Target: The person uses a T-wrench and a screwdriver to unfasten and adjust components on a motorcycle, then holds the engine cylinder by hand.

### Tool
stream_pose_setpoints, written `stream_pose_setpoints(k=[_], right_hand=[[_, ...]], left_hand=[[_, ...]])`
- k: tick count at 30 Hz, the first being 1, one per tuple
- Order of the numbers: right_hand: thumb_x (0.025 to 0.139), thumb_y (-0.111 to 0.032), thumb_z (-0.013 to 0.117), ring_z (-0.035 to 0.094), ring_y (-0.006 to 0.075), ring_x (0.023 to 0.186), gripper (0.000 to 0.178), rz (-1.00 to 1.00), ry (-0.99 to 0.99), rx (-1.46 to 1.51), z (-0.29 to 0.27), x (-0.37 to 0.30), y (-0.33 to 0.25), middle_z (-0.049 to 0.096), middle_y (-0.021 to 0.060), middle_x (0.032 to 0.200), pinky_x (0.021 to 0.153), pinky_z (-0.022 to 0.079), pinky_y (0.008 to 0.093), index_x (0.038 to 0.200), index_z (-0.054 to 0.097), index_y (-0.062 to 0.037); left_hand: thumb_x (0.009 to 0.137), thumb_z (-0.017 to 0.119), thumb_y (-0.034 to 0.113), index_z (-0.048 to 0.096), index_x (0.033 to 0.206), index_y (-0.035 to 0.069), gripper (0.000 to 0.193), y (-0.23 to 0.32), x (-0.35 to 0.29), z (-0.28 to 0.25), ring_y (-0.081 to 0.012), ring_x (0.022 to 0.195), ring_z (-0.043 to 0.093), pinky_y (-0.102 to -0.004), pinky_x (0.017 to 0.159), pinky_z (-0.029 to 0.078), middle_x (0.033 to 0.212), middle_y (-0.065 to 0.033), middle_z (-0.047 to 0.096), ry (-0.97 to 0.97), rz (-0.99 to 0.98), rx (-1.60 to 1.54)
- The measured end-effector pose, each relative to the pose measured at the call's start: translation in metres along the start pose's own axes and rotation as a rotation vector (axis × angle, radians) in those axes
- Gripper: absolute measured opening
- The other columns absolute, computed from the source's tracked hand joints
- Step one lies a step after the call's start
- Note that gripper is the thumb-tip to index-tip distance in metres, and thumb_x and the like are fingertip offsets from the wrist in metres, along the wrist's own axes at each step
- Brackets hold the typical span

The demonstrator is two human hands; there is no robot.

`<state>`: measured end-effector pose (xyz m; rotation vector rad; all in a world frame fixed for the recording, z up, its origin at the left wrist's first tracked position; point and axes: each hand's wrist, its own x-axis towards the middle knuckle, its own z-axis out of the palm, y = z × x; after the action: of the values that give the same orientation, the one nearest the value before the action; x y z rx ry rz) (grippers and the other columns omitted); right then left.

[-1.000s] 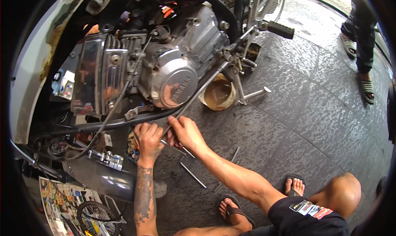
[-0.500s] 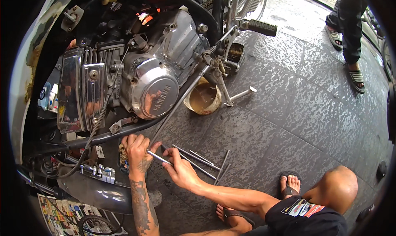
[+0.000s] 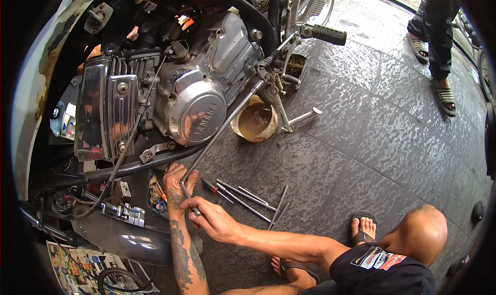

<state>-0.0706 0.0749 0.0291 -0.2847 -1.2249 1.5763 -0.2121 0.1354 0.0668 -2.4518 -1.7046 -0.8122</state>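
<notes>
A long steel T-handle wrench [image 3: 221, 131] slants from the footpeg bracket [image 3: 262, 74] of a motorcycle down to my hands. Its far end meets the bracket, but the exact fastener there is too small to make out. My left hand [image 3: 177, 184], on a tattooed forearm, is closed around the wrench near where shaft and crossbar join. My right hand [image 3: 214, 220] grips the crossbar, whose end pokes out by the thumb. Above my hands is the shiny round engine cover [image 3: 199, 112].
On the tiled floor lie several metal rod tools [image 3: 253, 198] and a red-and-black screwdriver [image 3: 211, 186]. A tub of brown liquid [image 3: 254, 122] stands under the engine beside the side stand [image 3: 302, 118]. Another person's sandalled feet [image 3: 445, 100] are at upper right. Newspaper [image 3: 77, 266] lies lower left.
The crossbar has turned, its free end swinging down and left. My right hand has dropped with it, and my left hand has shifted slightly right. The screwdriver is now uncovered.
</notes>
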Motion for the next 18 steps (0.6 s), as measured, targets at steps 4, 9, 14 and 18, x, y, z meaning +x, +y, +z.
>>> stream_pose_setpoints(k=[4,9,14,18], right_hand=[[0.089,-0.014,0.053,0.061,0.0386,0.079,0.022,-0.21,0.018,-0.358,-0.006,0.021,0.002,0.061,0.0215,0.097,0.061,0.049,0.0439,0.109,0.05,-0.0042],[0.087,-0.021,0.056,0.062,0.0378,0.061,0.02,-0.087,-0.167,-0.762,-0.011,0.049,-0.017,0.061,0.0245,0.091,0.052,0.051,0.045,0.097,0.051,-0.0043],[0.086,-0.028,0.056,0.063,0.0344,0.059,0.022,-0.21,-0.07,-0.939,-0.003,0.076,-0.008,0.06,0.018,0.063,0.055,0.052,0.045,0.088,0.055,-0.0061],[0.086,-0.03,0.056,0.062,0.0357,0.062,0.024,-0.132,-0.067,-0.896,-0.004,0.099,-0.014,0.06,0.0161,0.061,0.056,0.049,0.0462,0.088,0.056,-0.006]], left_hand=[[0.086,0.062,0.036,0.034,0.054,0.008,0.051,0.001,0.002,0.007,-0.0192,0.053,0.033,-0.0344,0.059,0.03,0.052,-0.0025,0.031,0.024,-0.039,-0.048],[0.089,0.058,0.037,0.031,0.054,0.01,0.051,0.002,-0.006,0.012,-0.0165,0.051,0.03,-0.033,0.056,0.028,0.052,-0.0007,0.029,0.085,-0.156,-0.167],[0.092,0.054,0.038,0.028,0.054,0.012,0.052,0.013,-0.014,0.029,-0.0138,0.05,0.026,-0.0316,0.054,0.026,0.051,0.0012,0.026,0.258,-0.465,-0.468],[0.094,0.05,0.039,0.025,0.055,0.013,0.053,0.029,-0.025,0.04,-0.0117,0.048,0.024,-0.0304,0.052,0.024,0.051,0.0027,0.023,0.362,-0.755,-0.871]])
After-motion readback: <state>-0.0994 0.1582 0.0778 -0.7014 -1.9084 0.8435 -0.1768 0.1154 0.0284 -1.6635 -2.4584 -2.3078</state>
